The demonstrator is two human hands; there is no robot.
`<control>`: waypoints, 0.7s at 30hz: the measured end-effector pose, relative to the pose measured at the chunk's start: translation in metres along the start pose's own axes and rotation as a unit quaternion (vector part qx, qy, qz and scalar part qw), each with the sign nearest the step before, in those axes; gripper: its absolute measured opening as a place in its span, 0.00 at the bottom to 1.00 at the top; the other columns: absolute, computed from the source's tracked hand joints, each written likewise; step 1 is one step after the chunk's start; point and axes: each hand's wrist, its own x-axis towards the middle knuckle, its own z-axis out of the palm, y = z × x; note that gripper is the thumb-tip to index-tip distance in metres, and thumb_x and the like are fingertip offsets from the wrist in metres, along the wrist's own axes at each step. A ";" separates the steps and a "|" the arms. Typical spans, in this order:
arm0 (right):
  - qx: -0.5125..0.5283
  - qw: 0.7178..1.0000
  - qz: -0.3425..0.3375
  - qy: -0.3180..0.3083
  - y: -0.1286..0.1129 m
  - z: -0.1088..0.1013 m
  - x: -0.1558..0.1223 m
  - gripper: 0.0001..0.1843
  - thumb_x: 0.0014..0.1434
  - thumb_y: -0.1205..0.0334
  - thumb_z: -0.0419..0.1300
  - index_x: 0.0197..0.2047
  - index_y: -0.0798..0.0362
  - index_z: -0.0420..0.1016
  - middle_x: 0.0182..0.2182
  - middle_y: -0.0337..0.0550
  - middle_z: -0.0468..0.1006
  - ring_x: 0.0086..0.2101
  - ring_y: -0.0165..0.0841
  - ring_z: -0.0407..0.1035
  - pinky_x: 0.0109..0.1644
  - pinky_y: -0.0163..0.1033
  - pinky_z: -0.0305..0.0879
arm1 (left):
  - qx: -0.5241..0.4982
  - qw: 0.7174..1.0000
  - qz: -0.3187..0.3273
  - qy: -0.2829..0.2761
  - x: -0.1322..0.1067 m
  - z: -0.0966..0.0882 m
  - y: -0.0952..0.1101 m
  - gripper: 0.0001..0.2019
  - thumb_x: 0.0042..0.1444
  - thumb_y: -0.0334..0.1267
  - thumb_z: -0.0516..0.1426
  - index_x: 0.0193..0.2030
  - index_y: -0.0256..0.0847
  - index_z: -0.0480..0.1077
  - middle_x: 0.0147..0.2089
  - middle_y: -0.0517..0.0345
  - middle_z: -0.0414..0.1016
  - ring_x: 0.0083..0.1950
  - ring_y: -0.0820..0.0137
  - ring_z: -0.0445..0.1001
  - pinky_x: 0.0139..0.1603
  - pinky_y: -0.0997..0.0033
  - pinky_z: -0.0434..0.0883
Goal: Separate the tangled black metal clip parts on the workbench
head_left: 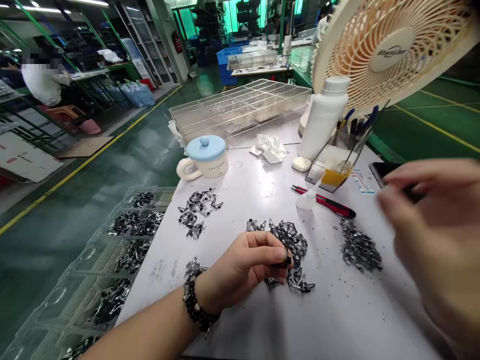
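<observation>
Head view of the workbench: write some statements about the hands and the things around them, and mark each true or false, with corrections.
1. The left hand holds a small dark part. True.
2. The mug has no lid. False: a blue lid covers the mug.
3. The red-and-black knife lies on the table. True.
4. The bracelet is on the right wrist. False: the bracelet is on the left wrist.
5. The right hand looks blurred. True.

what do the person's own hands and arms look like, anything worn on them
The left hand is ungloved, with a black beaded bracelet with some silvery beads at its wrist; no sleeve shows. The right hand looks bare too, but is blurred.
</observation>
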 end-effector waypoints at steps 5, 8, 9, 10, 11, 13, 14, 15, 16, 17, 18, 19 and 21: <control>0.069 0.956 -0.096 -0.267 -0.053 0.005 -0.036 0.21 0.51 0.59 0.64 0.48 0.52 0.67 0.42 0.46 0.71 0.44 0.36 0.66 0.47 0.46 0.56 | -0.005 1.000 0.009 -0.008 0.000 0.000 -0.002 0.07 0.46 0.31 0.65 0.26 0.33 0.72 0.27 0.54 0.75 0.26 0.76 0.71 0.29 0.78 0.67; 0.088 0.956 -0.072 -0.269 -0.058 0.009 -0.040 0.16 0.52 0.63 0.63 0.44 0.52 0.69 0.41 0.44 0.71 0.43 0.33 0.66 0.45 0.45 0.57 | -0.009 1.000 0.001 -0.012 -0.001 0.002 -0.004 0.06 0.45 0.31 0.66 0.26 0.33 0.73 0.27 0.55 0.75 0.27 0.75 0.71 0.29 0.77 0.66; 0.089 0.957 -0.069 -0.267 -0.057 0.010 -0.040 0.14 0.52 0.63 0.63 0.43 0.51 0.70 0.41 0.43 0.71 0.42 0.33 0.66 0.44 0.45 0.57 | -0.011 1.000 -0.002 -0.012 -0.001 0.002 -0.005 0.06 0.45 0.31 0.66 0.27 0.33 0.73 0.27 0.55 0.76 0.27 0.75 0.71 0.30 0.77 0.66; 0.090 0.958 -0.068 -0.265 -0.056 0.010 -0.040 0.13 0.52 0.64 0.63 0.42 0.51 0.71 0.41 0.43 0.71 0.42 0.33 0.66 0.44 0.45 0.57 | -0.012 1.000 -0.004 -0.010 -0.001 0.003 -0.005 0.06 0.45 0.31 0.66 0.27 0.33 0.73 0.28 0.55 0.76 0.27 0.75 0.71 0.30 0.77 0.66; 0.090 0.958 -0.071 -0.263 -0.056 0.009 -0.039 0.12 0.52 0.64 0.63 0.41 0.51 0.71 0.40 0.43 0.71 0.42 0.32 0.66 0.44 0.45 0.57 | -0.013 1.000 -0.006 -0.009 -0.002 0.003 -0.006 0.06 0.44 0.31 0.66 0.27 0.33 0.73 0.28 0.55 0.76 0.28 0.75 0.71 0.31 0.77 0.67; 0.087 0.958 -0.080 -0.260 -0.055 0.009 -0.039 0.11 0.52 0.64 0.64 0.40 0.51 0.72 0.40 0.43 0.71 0.41 0.32 0.66 0.43 0.45 0.57 | -0.013 1.000 -0.007 -0.006 -0.002 0.003 -0.006 0.07 0.44 0.31 0.66 0.27 0.33 0.73 0.28 0.55 0.76 0.29 0.75 0.72 0.31 0.77 0.67; 0.086 0.959 -0.083 -0.258 -0.055 0.008 -0.039 0.10 0.52 0.65 0.64 0.40 0.52 0.72 0.40 0.42 0.71 0.41 0.31 0.66 0.43 0.45 0.57 | -0.014 1.000 -0.008 -0.006 -0.001 0.003 -0.007 0.07 0.44 0.32 0.66 0.27 0.32 0.73 0.28 0.55 0.76 0.29 0.75 0.72 0.32 0.77 0.67; 0.085 0.959 -0.085 -0.255 -0.055 0.008 -0.038 0.10 0.52 0.65 0.64 0.40 0.52 0.72 0.39 0.42 0.71 0.40 0.31 0.66 0.43 0.45 0.57 | -0.014 1.000 -0.009 -0.007 -0.001 0.003 -0.007 0.07 0.44 0.32 0.66 0.27 0.32 0.74 0.29 0.54 0.76 0.29 0.75 0.73 0.32 0.77 0.67; 0.084 0.960 -0.087 -0.253 -0.055 0.008 -0.038 0.10 0.51 0.65 0.64 0.39 0.52 0.73 0.39 0.43 0.71 0.40 0.31 0.66 0.42 0.44 0.57 | -0.013 1.000 -0.009 -0.008 -0.001 0.003 -0.007 0.07 0.44 0.32 0.67 0.28 0.32 0.74 0.29 0.54 0.76 0.29 0.75 0.73 0.32 0.78 0.67; 0.084 0.961 -0.087 -0.250 -0.055 0.008 -0.037 0.10 0.51 0.65 0.64 0.39 0.53 0.73 0.39 0.43 0.71 0.40 0.31 0.66 0.42 0.44 0.57 | -0.013 1.000 -0.009 -0.010 -0.001 0.003 -0.007 0.07 0.44 0.31 0.67 0.28 0.32 0.74 0.29 0.54 0.76 0.29 0.75 0.73 0.32 0.78 0.67; 0.085 0.961 -0.088 -0.248 -0.055 0.008 -0.037 0.10 0.51 0.66 0.64 0.38 0.53 0.73 0.38 0.43 0.71 0.40 0.31 0.66 0.41 0.44 0.57 | -0.011 1.000 -0.009 -0.012 -0.002 0.002 -0.007 0.07 0.43 0.31 0.67 0.29 0.32 0.74 0.29 0.54 0.76 0.29 0.76 0.72 0.32 0.78 0.67; 0.084 0.962 -0.089 -0.244 -0.056 0.008 -0.037 0.09 0.50 0.66 0.64 0.38 0.54 0.73 0.38 0.43 0.72 0.39 0.31 0.66 0.41 0.44 0.57 | -0.009 1.000 -0.009 -0.014 -0.002 0.002 -0.007 0.07 0.43 0.31 0.67 0.29 0.32 0.75 0.29 0.55 0.76 0.28 0.76 0.72 0.32 0.78 0.67; 0.082 0.964 -0.091 -0.237 -0.056 0.008 -0.036 0.09 0.50 0.66 0.64 0.36 0.54 0.73 0.38 0.44 0.72 0.39 0.31 0.66 0.41 0.44 0.57 | -0.004 1.000 -0.011 -0.016 -0.002 0.002 -0.007 0.07 0.43 0.30 0.67 0.28 0.32 0.74 0.28 0.55 0.76 0.27 0.77 0.71 0.32 0.78 0.67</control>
